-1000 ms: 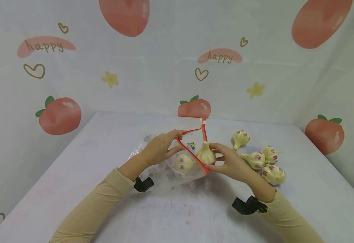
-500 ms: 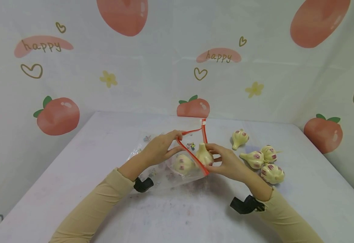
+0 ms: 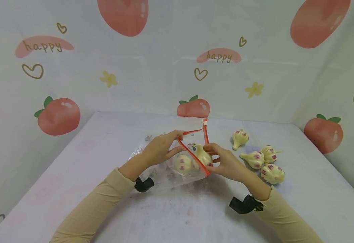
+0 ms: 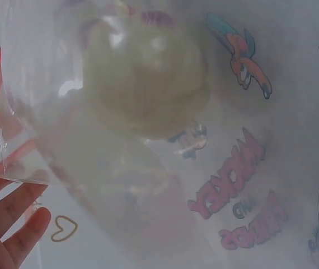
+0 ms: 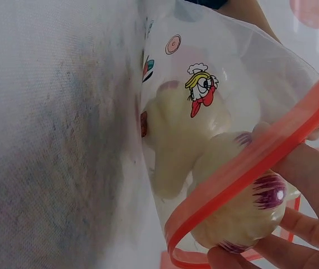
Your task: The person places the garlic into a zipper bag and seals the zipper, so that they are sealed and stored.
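Observation:
My left hand (image 3: 161, 147) pinches the red-edged mouth of a clear zip bag (image 3: 165, 180) printed with cartoon figures, keeping that mouth apart. Inside the bag lies one garlic bulb (image 3: 183, 164), cream with purple streaks; the left wrist view shows it blurred through the plastic (image 4: 148, 78). With curled fingers my right hand (image 3: 227, 162) holds a second garlic bulb (image 3: 205, 158) at the bag's opening, its stem pointing up. In the right wrist view this bulb (image 5: 240, 218) sits partly behind the red zip strip (image 5: 249, 168), beside the first bulb.
Several more garlic bulbs lie on the white table to the right: one (image 3: 240, 139) apart at the back, the others (image 3: 272, 173) grouped nearer my right forearm. Behind the table hangs a white cloth (image 3: 152, 67) printed with fruit, hearts and flowers.
My right hand has moved slightly left, carrying its garlic bulb further into the bag's mouth, and the bulb has tilted a little. The left hand keeps its hold with hardly any movement.

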Motion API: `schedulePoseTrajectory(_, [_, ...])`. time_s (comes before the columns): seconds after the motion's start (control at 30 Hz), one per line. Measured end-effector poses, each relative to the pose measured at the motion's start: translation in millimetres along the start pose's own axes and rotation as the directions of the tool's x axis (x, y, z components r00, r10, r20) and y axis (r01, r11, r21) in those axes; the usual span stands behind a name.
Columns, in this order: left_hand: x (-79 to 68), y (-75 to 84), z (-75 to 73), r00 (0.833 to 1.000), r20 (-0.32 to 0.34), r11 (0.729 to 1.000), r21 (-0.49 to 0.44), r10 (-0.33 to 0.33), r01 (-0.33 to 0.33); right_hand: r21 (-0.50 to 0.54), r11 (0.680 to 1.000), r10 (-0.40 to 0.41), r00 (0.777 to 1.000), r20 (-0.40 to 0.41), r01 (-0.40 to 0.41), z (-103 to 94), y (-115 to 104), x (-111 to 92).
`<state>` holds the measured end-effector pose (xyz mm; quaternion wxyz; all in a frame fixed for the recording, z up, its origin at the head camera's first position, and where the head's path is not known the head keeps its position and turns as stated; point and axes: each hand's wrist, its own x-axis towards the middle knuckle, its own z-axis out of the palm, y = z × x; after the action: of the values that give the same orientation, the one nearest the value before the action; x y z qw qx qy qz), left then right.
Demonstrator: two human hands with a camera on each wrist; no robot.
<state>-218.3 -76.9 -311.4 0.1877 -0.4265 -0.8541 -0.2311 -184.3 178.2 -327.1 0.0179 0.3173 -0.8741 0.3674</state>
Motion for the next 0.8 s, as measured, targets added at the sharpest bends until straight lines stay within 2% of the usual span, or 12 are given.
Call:
schedulePoseTrajectory(0.3, [0.9, 0.9, -0.7, 1.000, -0.007, 1.000, 0.016, 0.013, -0.013, 0.001, 1.000, -0.005, 1.000, 0.005, 0.005, 1.4, 1.0, 0.6])
schedulePoseTrajectory(0.63, [4.2, 0.9, -1.8, 0.997, -0.039, 0.998, 0.034, 0.062, -0.061, -0.029, 1.000, -0.010, 1.000, 0.012, 0.010, 3.4, -0.5, 3.0])
schedulePoseTrajectory(0.8, [6.6, 1.6, -2.0, 0.992, -0.071, 0.994, 0.040, 0.107, -0.105, -0.046, 0.999, -0.016, 1.000, 0.009, 0.017, 5.0, -0.4, 4.3])
